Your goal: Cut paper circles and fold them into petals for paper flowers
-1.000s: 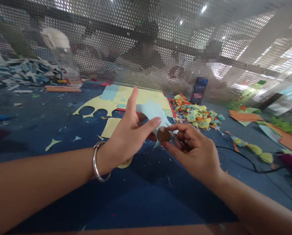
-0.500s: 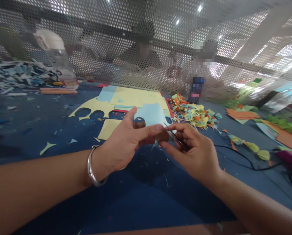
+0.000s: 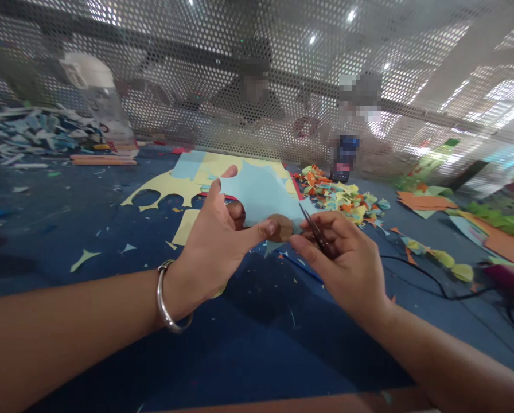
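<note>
My left hand (image 3: 214,244) grips a sheet of light blue paper (image 3: 263,192) with a ragged, cut-away edge. Under its thumb a small round brown disc (image 3: 284,229), seemingly card, is pressed against the sheet; the index finger sticks up. My right hand (image 3: 347,255) holds a small pair of scissors (image 3: 315,229), blades pointing up and left beside the paper's right edge. How far the blades are apart is hard to make out. Below the paper, a thin blue stick like a pencil (image 3: 302,268) lies slanted near my right fingers.
Yellow paper with round holes (image 3: 154,182) and several stacked sheets lie behind my hands. A heap of coloured paper pieces (image 3: 347,201) is at right, near a black cable (image 3: 424,275). A bottle (image 3: 111,109) stands back left beside paper strips (image 3: 37,132). A perforated metal screen (image 3: 175,86) closes the back.
The light blue paper has tilted and spread more into view, and the brown disc now shows. The scissors have drawn slightly right, away from my left thumb. The blue stick has come into sight.
</note>
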Tool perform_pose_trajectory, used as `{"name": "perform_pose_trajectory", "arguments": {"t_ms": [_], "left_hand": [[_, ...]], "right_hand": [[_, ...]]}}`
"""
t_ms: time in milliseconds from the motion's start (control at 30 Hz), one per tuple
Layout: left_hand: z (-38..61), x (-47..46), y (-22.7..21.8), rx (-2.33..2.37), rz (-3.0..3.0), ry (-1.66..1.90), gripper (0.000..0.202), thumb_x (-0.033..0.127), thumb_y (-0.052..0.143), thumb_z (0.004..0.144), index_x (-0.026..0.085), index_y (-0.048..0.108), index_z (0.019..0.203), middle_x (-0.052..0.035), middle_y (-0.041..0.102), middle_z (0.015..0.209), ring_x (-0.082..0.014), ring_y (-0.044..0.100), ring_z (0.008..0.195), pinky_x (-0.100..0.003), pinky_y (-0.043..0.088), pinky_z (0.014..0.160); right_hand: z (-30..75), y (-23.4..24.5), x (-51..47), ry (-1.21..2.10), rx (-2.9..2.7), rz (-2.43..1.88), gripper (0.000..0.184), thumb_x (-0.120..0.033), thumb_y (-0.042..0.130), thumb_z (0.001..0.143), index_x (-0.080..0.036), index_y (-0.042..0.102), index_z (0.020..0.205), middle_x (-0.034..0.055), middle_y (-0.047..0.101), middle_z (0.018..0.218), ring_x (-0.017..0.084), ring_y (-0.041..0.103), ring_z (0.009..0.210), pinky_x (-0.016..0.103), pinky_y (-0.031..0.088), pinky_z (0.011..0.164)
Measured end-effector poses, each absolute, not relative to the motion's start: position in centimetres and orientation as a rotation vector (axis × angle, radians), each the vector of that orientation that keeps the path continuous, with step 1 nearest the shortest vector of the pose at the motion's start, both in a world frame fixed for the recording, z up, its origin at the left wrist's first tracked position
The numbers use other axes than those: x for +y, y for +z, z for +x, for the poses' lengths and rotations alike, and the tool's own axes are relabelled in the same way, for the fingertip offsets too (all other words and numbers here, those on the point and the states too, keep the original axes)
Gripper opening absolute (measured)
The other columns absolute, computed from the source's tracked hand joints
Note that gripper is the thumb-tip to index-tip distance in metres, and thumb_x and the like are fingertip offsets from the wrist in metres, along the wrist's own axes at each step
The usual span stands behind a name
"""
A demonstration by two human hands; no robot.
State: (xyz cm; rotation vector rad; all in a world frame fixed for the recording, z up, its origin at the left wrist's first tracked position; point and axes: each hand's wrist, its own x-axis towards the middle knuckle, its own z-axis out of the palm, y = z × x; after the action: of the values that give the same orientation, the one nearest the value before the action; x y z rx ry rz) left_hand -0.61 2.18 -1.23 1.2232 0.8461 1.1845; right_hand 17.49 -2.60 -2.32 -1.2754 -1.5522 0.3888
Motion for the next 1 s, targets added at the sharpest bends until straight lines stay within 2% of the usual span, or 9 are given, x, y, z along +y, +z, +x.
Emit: {"name": "perform_pose_trajectory", "arguments": {"t_ms": [67, 133, 233, 333, 500, 600, 733, 867, 1000], "left_hand": [[-0.64, 2.07, -1.23, 0.941, 1.307, 1.183, 0.069, 0.027, 0.089, 0.065, 0.025, 0.053, 0.123, 0.0095, 0.045, 0.06, -0.014, 0.055, 0.061, -0.025, 0.042, 0.057], [-0.69, 2.07, -1.22, 1.161, 1.405, 1.112, 0.045, 0.038, 0.093, 0.06, 0.021, 0.058, 0.083, 0.0087, 0.038, 0.052, -0.0112, 0.043, 0.051, -0.026, 0.033, 0.047], [-0.67, 2.2, -1.17, 1.321, 1.452, 0.97, 0.058, 0.052, 0.092, 0.058, 0.021, 0.043, 0.055, 0.008, 0.033, 0.047, -0.0064, 0.029, 0.045, -0.026, 0.021, 0.042], [-0.46, 2.42, -1.23, 1.205, 1.294, 1.002, 0.054, 0.05, 0.092, 0.06, 0.019, 0.048, 0.054, 0.0047, 0.047, 0.048, -0.007, 0.039, 0.043, -0.025, 0.023, 0.041], [-0.02, 2.71, -1.5, 0.954, 1.045, 1.02, 0.029, 0.037, 0.09, 0.067, 0.012, 0.075, 0.073, -0.0075, 0.075, 0.075, -0.0138, 0.064, 0.059, -0.024, 0.046, 0.05], [0.07, 2.76, -1.61, 0.929, 1.009, 1.019, 0.021, 0.028, 0.089, 0.069, 0.012, 0.076, 0.07, -0.0069, 0.074, 0.071, -0.0143, 0.065, 0.059, -0.025, 0.051, 0.053], [0.06, 2.73, -1.7, 0.907, 1.029, 1.024, 0.025, 0.03, 0.09, 0.067, 0.011, 0.076, 0.073, -0.0069, 0.074, 0.07, -0.014, 0.066, 0.06, -0.024, 0.052, 0.055], [0.03, 2.5, -1.34, 1.066, 1.054, 0.976, 0.029, 0.034, 0.087, 0.07, 0.007, 0.075, 0.075, -0.0103, 0.075, 0.069, -0.0143, 0.065, 0.056, -0.021, 0.042, 0.045], [-0.07, 2.23, -0.91, 1.112, 1.07, 0.953, 0.031, 0.035, 0.086, 0.071, 0.007, 0.073, 0.072, -0.0075, 0.069, 0.059, -0.0091, 0.053, 0.043, -0.021, 0.032, 0.039]], "right_hand": [[17.34, -2.18, -2.53, 0.383, -1.522, -1.274, 0.02, -0.032, 0.077, 0.082, -0.023, 0.061, 0.09, 0.0008, 0.07, 0.082, 0.014, 0.067, 0.067, 0.024, 0.057, 0.058], [17.3, -2.08, -2.49, 0.382, -1.506, -1.265, 0.017, -0.027, 0.077, 0.081, -0.023, 0.062, 0.088, -0.0001, 0.07, 0.082, 0.013, 0.067, 0.069, 0.024, 0.058, 0.061], [17.38, -2.05, -2.5, 0.39, -1.503, -1.243, 0.016, -0.023, 0.077, 0.081, -0.023, 0.062, 0.087, -0.0019, 0.067, 0.08, 0.011, 0.065, 0.067, 0.022, 0.057, 0.061], [17.44, -2.13, -2.59, 0.424, -1.49, -1.218, 0.016, -0.023, 0.077, 0.081, -0.023, 0.062, 0.087, -0.0025, 0.067, 0.078, 0.011, 0.064, 0.064, 0.021, 0.056, 0.058], [17.48, -2.29, -2.76, 0.431, -1.495, -1.213, 0.016, -0.023, 0.078, 0.081, -0.023, 0.063, 0.088, -0.002, 0.067, 0.08, 0.011, 0.065, 0.064, 0.022, 0.058, 0.06], [17.49, -2.28, -2.81, 0.41, -1.522, -1.215, 0.015, -0.022, 0.077, 0.082, -0.023, 0.063, 0.088, -0.0021, 0.068, 0.079, 0.011, 0.065, 0.065, 0.021, 0.057, 0.059], [17.48, -2.19, -2.79, 0.385, -1.549, -1.196, 0.015, -0.02, 0.076, 0.082, -0.022, 0.063, 0.088, -0.0028, 0.067, 0.077, 0.01, 0.064, 0.062, 0.019, 0.054, 0.055], [17.39, -2.15, -2.81, 0.364, -1.57, -1.174, 0.014, -0.017, 0.075, 0.081, -0.021, 0.063, 0.087, -0.0037, 0.065, 0.074, 0.009, 0.062, 0.06, 0.018, 0.052, 0.053], [17.41, -2.16, -2.91, 0.387, -1.577, -1.163, 0.014, -0.016, 0.074, 0.082, -0.021, 0.062, 0.088, -0.0046, 0.063, 0.073, 0.007, 0.059, 0.057, 0.017, 0.051, 0.053]]}}
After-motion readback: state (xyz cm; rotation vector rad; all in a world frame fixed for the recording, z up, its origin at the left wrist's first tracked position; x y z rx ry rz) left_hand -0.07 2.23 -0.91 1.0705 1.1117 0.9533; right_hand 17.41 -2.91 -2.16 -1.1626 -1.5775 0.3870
